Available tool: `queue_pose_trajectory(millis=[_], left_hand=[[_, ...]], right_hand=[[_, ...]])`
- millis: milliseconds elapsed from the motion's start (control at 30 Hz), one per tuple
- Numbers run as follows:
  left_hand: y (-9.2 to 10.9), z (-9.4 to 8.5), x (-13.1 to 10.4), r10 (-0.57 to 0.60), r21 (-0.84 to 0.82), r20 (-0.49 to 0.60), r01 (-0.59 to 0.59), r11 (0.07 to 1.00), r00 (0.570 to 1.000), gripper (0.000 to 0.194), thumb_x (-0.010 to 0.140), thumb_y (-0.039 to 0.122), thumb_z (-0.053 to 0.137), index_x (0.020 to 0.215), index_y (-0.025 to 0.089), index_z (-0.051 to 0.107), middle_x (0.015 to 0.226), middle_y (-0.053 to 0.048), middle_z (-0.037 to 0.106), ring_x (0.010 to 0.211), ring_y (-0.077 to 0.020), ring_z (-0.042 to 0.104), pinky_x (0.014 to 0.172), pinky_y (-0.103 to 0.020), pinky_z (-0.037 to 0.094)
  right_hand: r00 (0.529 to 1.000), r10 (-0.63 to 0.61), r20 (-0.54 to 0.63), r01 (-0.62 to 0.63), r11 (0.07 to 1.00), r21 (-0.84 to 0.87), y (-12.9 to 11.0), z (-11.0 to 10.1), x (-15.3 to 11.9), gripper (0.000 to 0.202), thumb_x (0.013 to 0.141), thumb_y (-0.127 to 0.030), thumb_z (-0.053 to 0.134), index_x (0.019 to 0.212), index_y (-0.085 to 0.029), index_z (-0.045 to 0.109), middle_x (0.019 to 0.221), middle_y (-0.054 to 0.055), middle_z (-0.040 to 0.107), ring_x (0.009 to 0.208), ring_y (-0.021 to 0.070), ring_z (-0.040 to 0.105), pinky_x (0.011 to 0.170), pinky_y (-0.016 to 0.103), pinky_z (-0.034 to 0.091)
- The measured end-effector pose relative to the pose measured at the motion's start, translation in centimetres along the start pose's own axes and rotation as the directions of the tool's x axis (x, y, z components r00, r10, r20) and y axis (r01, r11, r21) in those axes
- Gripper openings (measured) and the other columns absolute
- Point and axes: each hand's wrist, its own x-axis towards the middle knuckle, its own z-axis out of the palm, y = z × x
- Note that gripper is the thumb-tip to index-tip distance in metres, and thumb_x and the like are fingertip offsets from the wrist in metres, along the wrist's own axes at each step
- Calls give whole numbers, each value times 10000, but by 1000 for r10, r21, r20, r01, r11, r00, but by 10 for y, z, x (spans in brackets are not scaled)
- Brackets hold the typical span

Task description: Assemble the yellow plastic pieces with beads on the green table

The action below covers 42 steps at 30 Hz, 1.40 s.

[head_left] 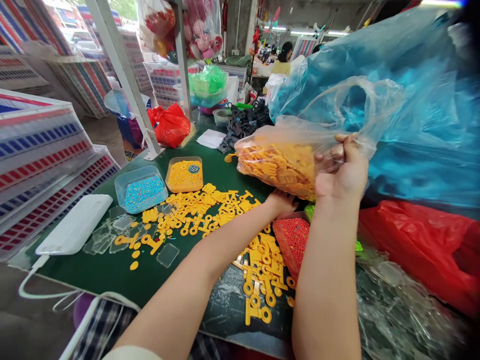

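Observation:
My right hand [343, 162] is closed on the gathered neck of a clear plastic bag [275, 162] filled with yellow plastic pieces. The bag's loose handles stick up beyond that hand. Under the bag's lower edge is my left hand [281, 202], its visible fingers stretched out; the bag hides part of it, and I cannot tell whether it bears any weight. Loose yellow plastic pieces [225, 207] lie spread over the green tabletop [161, 275], some close to both forearms. A tub of red beads [294, 235] sits between my forearms.
Tubs of blue beads [144, 192] and yellow beads [185, 172] stand left, near a white power bank [75, 225] with a cable. Black pieces [247, 120] are piled behind. Large blue bags [412, 125] and a red bag [423, 245] crowd the right. A metal post [125, 75] rises left.

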Motion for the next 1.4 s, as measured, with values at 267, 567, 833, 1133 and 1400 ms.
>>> queue_pose_trajectory(millis=[267, 567, 833, 1133, 1400], left_hand=[[-9, -1, 5, 86, -37, 51, -84, 996, 995, 365, 964, 245, 436, 1246, 162, 653, 1322, -116, 630, 1233, -315, 554, 1056, -444, 427], [-23, -5, 5, 151, -94, 119, -141, 986, 981, 430, 987, 217, 375, 1371, 88, 518, 1473, -126, 491, 1365, -263, 442, 1155, -376, 322], [-30, -19, -16, 359, -206, 195, -320, 925, 913, 407, 985, 180, 362, 1335, 106, 555, 1473, -93, 500, 1405, -187, 394, 1187, -300, 256], [-33, -32, -28, 431, -314, 210, -357, 880, 878, 450, 1017, 223, 317, 1392, 40, 484, 1486, -130, 476, 1395, -166, 405, 1179, -249, 254], [-37, -42, -36, 470, -373, 206, -375, 849, 858, 379, 992, 236, 372, 1285, 187, 607, 1412, -31, 572, 1332, -180, 489, 1160, -269, 302]], right_hand=[[993, 96, -68, -96, 995, -2, -10, 9, -5, 323, 954, -244, 446, 650, -231, 556, 482, -99, 173, 424, 98, 165, 463, 230, 385], [994, 93, -62, -96, 994, -43, -7, 3, -2, 210, 891, -305, 539, 689, -250, 557, 518, -91, 249, 462, 114, 232, 521, 291, 378], [998, 55, -13, -55, 996, -66, -2, 0, -2, 215, 878, -355, 539, 680, -270, 548, 506, -97, 185, 455, 124, 191, 554, 318, 384], [999, 23, 27, -20, 994, -104, 4, -1, 0, 225, 835, -431, 595, 710, -257, 529, 512, -110, 189, 451, 110, 175, 523, 276, 388], [952, 213, 221, -96, 889, -448, 18, 8, -16, 110, 745, -322, 640, 716, -243, 569, 589, -64, 445, 521, 112, 405, 506, 248, 392]])
